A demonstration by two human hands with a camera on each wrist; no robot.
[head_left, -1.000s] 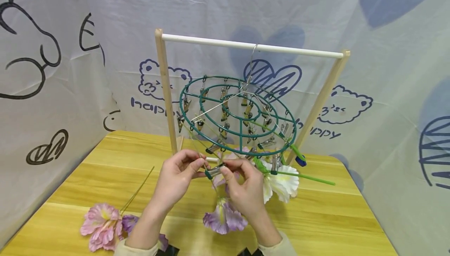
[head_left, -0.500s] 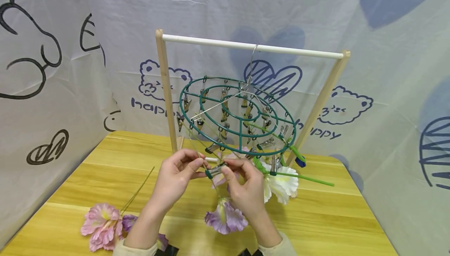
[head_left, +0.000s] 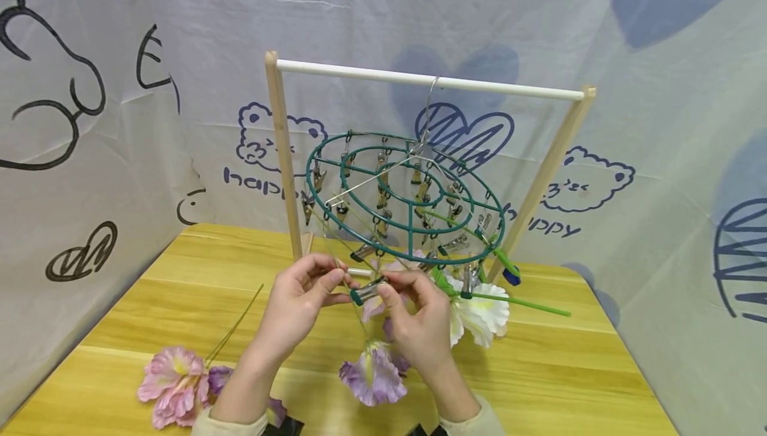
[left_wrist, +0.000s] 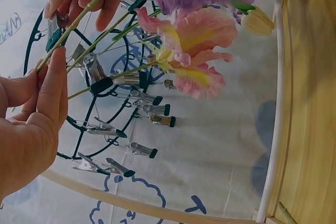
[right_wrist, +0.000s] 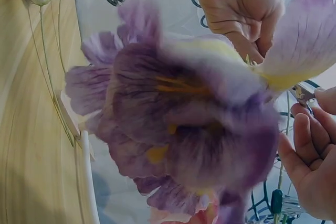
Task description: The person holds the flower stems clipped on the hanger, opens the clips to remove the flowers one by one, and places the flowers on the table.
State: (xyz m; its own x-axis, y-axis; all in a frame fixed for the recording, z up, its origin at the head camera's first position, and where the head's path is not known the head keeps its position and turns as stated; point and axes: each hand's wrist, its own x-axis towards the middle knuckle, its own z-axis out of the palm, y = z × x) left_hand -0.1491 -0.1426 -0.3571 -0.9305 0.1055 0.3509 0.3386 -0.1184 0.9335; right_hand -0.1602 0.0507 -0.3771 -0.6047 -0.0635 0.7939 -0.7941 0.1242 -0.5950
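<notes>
My left hand [head_left: 299, 299] pinches the thin stem [left_wrist: 79, 20] of an artificial purple flower [head_left: 373, 375], whose bloom hangs downward below the hands. Facing it, my right hand [head_left: 422, 316] grips the handle end of a metal clip [head_left: 367, 291] with green tips. The clip's tips lie right beside the stem; whether they bite on it I cannot tell. This clip is at the near edge of a round green clip hanger [head_left: 411, 229]. In the right wrist view the purple petals [right_wrist: 189, 103] cover much of the hands' work.
The hanger hangs from a white rod [head_left: 371, 74] on a wooden stand [head_left: 281, 150], with several other clips. A white flower [head_left: 479, 313] and a pink flower [left_wrist: 202, 40] hang behind the hands. Another pink flower [head_left: 174, 383] lies on the wooden table [head_left: 539, 383] at left.
The purple bloom has swung slightly left and down. Both hands stay almost in place, with the same holds on stem and clip.
</notes>
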